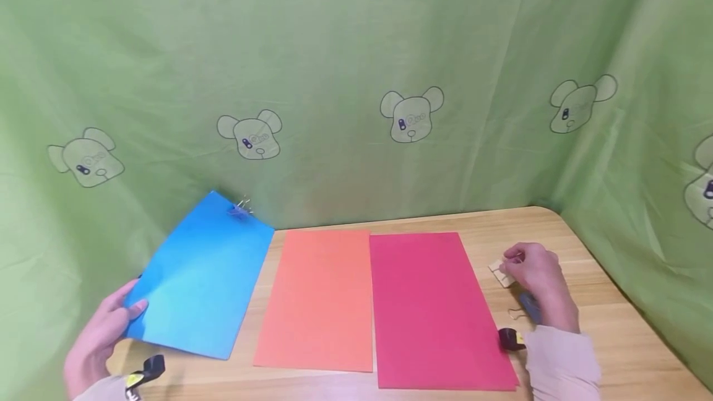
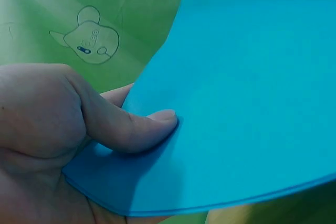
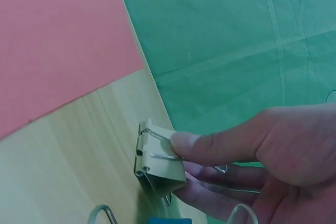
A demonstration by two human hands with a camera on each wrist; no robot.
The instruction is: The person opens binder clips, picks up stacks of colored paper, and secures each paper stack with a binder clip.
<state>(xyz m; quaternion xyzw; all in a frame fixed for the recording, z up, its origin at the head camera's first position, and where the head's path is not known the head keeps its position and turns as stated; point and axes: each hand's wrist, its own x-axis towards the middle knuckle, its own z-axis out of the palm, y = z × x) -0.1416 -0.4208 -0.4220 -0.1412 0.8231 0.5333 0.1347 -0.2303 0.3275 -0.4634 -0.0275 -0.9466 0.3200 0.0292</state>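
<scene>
At the left, my left hand [image 1: 106, 330] grips the lower left corner of a stack of blue paper [image 1: 195, 283], thumb on top and fingers underneath. The stack is tilted up off the table, and its near edge bends in the left wrist view. A blue binder clip [image 1: 239, 211] bites its far edge, wire handles standing out. Over at the right, my right hand [image 1: 537, 271] pinches a cream binder clip [image 3: 165, 156] between thumb and fingers, just above the table. A second blue binder clip [image 1: 531, 307] lies beneath my right wrist, partly hidden.
Orange paper [image 1: 317, 302] lies flat mid-table, with red paper [image 1: 434, 314] close along its right side. The wooden table [image 1: 613, 333] ends at the back and right against a green curtain [image 1: 334, 48] printed with bear faces.
</scene>
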